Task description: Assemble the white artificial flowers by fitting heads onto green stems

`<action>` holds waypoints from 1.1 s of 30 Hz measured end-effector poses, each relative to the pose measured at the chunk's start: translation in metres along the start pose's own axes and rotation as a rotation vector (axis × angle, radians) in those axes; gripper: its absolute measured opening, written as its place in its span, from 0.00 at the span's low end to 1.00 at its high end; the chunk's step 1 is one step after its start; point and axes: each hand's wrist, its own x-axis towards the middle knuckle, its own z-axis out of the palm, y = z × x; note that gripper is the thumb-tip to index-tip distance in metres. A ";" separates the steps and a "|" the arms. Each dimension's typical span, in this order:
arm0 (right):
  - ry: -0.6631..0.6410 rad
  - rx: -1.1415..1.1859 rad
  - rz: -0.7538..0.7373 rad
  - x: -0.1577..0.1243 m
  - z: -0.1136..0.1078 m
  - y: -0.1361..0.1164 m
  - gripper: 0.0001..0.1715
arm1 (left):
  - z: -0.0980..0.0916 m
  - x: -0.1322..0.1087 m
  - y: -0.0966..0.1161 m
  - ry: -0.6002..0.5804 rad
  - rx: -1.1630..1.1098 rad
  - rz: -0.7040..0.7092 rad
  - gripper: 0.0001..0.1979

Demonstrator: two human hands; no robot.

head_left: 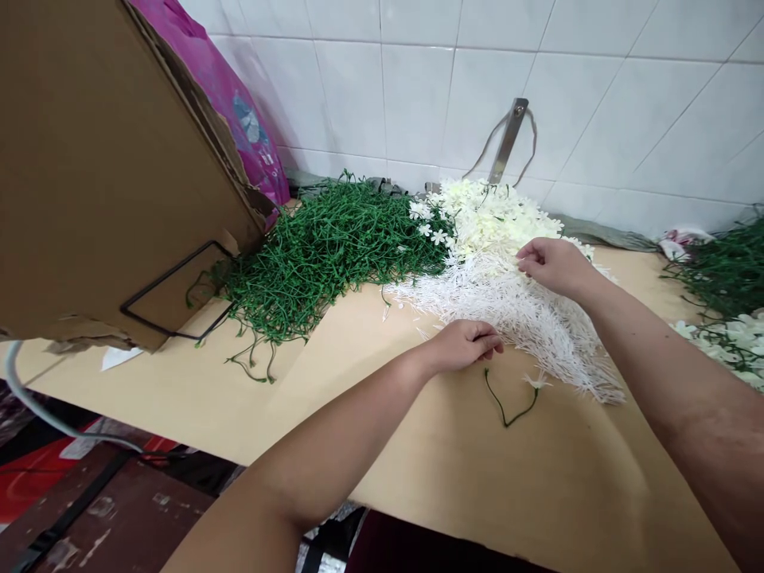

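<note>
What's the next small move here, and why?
I'd probably have the right hand pinch one piece from the cream blossom pile: its fingers are right by it, while the left hand is near the loose green stem, which lies apart with a white tip.
</note>
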 end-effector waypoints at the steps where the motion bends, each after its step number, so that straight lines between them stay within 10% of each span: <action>1: -0.020 -0.092 -0.009 -0.001 0.003 -0.002 0.11 | 0.000 0.000 0.000 0.004 0.003 -0.003 0.13; 10: 0.016 -0.523 -0.115 0.007 0.031 -0.005 0.15 | 0.001 0.001 -0.002 0.013 0.000 0.016 0.13; 21: 0.220 0.395 0.011 -0.039 0.012 0.003 0.12 | 0.000 0.002 0.001 0.057 -0.203 -0.018 0.10; 33: 0.273 0.351 -0.415 -0.108 0.055 -0.008 0.05 | 0.001 0.001 0.006 0.148 -0.391 0.056 0.17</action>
